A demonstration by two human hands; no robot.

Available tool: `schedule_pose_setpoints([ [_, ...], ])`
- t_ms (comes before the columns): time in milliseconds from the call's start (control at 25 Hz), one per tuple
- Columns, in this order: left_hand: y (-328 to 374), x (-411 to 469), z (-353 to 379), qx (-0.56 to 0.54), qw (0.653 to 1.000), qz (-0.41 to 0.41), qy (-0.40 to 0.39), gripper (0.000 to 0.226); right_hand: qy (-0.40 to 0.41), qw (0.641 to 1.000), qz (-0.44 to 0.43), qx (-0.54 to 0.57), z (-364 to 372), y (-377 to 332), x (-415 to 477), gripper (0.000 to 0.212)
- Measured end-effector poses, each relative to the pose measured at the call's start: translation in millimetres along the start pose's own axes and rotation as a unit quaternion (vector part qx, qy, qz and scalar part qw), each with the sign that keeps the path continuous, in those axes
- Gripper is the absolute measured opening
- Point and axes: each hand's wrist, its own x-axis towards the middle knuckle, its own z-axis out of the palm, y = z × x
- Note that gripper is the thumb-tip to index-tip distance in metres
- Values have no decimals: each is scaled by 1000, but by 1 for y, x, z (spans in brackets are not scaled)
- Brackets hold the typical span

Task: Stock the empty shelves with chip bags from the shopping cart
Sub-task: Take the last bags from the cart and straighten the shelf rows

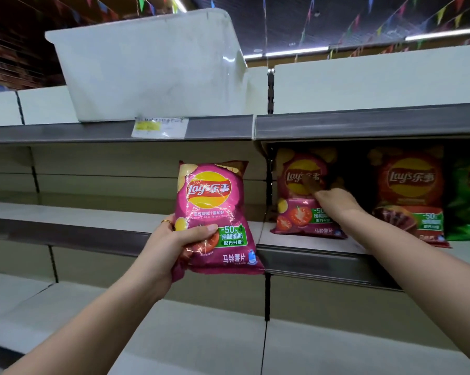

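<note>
Left hand (179, 240): we see it gripping a pink chip bag (214, 209) by the lower left corner, thumb across the front and fingers curled behind. A gold ring (165, 221) shows on one finger. The bag is upright, label toward us, held in the air in front of the left shelf section (66, 212) and just left of the upright post between the sections. Right hand (334, 198): it reaches into the right shelf section (309, 257), back of the hand toward us, one digit lying on the logo of a second pink bag (296, 209). The other digits sit in shadow, so we cannot tell whether this hand grips that bag or only touches it. The second pink bag stands on the shelf at the left end of the right section, leaning slightly back. To its right, with a dark gap between, stands a red bag (409, 196), and beside that a green bag (469, 201) is cut off by the frame edge. All three face forward. Above the left section, a white plastic bin (152, 66) sits on the top shelf, and a paper price tag (160, 128) hangs on the rail below it. A lower shelf (174, 334) runs across the bottom of the view. Overhead we note light strips (296, 52) and strings of coloured pennants (442, 14).
</note>
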Motion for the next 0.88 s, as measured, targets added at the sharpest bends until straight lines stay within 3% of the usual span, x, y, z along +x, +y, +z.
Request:
schedule_pose_setpoints([
  [80, 3, 7, -7, -10, 1000, -4, 3, 58, 102, 978, -63, -170, -2, -1, -16, 52],
  [160, 6, 15, -12, -5, 1000, -12, 1, 65, 296, 883, -236, -278, 9, 3, -35, 48],
  [200, 7, 19, -14, -4, 1000, -18, -1, 68, 333, 848, -312, -270, 20, 3, -44, 47],
  [240, 8, 23, -14, -2, 1000, -25, -5, 69, 295, 846, -364, -254, 30, 1, -51, 47],
  [280, 9, 28, -13, 0, 1000, -30, -8, 68, 206, 875, -378, -219, 37, -7, -58, 47],
  [360, 11, 38, -12, 12, 999, -33, -17, 67, 10, 944, -305, -127, 50, -30, -73, 55],
  [440, 13, 52, -9, 18, 998, -42, -32, 73, -95, 974, -202, -21, 61, -49, -73, 68],
  [560, 14, 77, -2, 46, 995, -72, -49, 56, -135, 982, -94, 93, 75, -69, -51, 76],
  [760, 20, 123, 13, 87, 985, -114, -92, 23, -165, 954, -20, 249, 86, -78, -3, 43],
  [880, 15, 151, 13, 118, 987, -83, -76, 8, -115, 963, -43, 238, 104, -81, 27, 71],
])
